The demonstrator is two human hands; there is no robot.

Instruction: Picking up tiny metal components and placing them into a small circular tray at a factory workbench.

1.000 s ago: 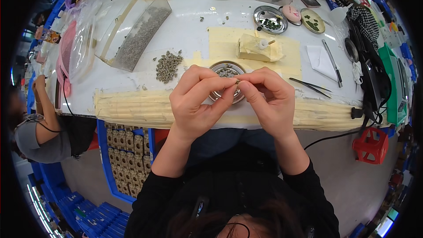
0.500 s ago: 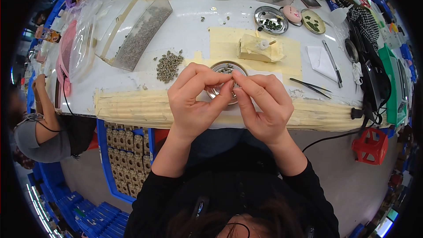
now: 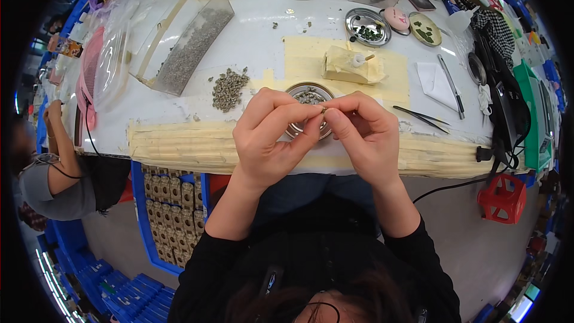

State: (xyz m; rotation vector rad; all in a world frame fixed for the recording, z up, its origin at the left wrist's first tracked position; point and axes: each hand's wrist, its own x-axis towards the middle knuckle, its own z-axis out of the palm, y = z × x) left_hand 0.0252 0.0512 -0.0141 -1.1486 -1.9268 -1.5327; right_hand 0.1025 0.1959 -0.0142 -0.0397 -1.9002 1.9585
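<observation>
Over the round metal dish (image 3: 310, 84), both hands meet fingertip to fingertip. My left hand (image 3: 268, 137) is closed in a pinch, thumb against index finger. My right hand (image 3: 369, 140) pinches from the other side. Between their tips a small brownish metallic piece (image 3: 323, 110) shows, mostly covered, so its exact kind cannot be told. Small metal-coloured pieces (image 3: 310, 95) lie in the dish, partly hidden behind the fingers. To the left of the dish a pile of similar small pieces (image 3: 228, 90) rests on the white tabletop.
A clear box (image 3: 190, 45) of grey bits leans at left. Beyond the dish stands a tape-covered block (image 3: 353, 67). Black tweezers (image 3: 420, 118) lie at right, near a pen-like tool (image 3: 451, 87). A tray with dark green pieces (image 3: 366, 28) sits farther back. Another person (image 3: 63, 173) is at left.
Both hands have shifted slightly right and nearer to me. The pinched fingertips have turned a little, and the small metallic piece between them now shows. More of the dish's contents is uncovered.
</observation>
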